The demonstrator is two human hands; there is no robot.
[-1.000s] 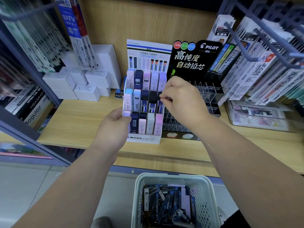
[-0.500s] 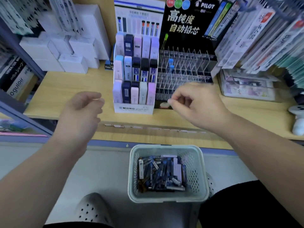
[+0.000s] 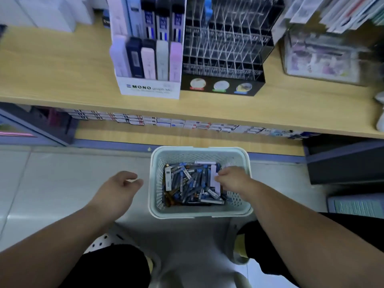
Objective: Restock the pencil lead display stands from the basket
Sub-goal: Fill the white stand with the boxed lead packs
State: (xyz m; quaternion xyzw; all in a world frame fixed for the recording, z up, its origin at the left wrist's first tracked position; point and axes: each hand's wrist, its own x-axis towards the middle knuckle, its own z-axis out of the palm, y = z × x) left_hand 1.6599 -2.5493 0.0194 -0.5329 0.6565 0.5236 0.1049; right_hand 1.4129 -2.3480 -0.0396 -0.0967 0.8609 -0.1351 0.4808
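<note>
Head view.

— What stood around the basket (image 3: 160, 183)?

— It sat on the pale floor (image 3: 62, 183) below the wooden shelf (image 3: 62, 69). On the shelf the white MONO stand (image 3: 149, 88) touched the black stand (image 3: 223, 86) with clear dividers, and a clear box (image 3: 320, 55) stood further right. The right forearm crossed the basket's near right corner and hid part of the pile.

— And the hands?

— The left hand (image 3: 118, 190) hovered over the floor just left of the basket with its fingers loosely spread, holding nothing. The right hand (image 3: 232, 179) was down inside, with its fingers (image 3: 219, 176) curled against a lilac case (image 3: 215, 182). Blur hid whether they gripped it.

— How did the stock lie?

— The lead cases (image 3: 187, 183) lay jumbled flat in the basket, most slanting from near left to far right. The lilac case's long axis ran towards the shelf. In the MONO stand the cases stood on end in tiers, and one blue case (image 3: 207, 9) stood upright in the black stand.
</note>
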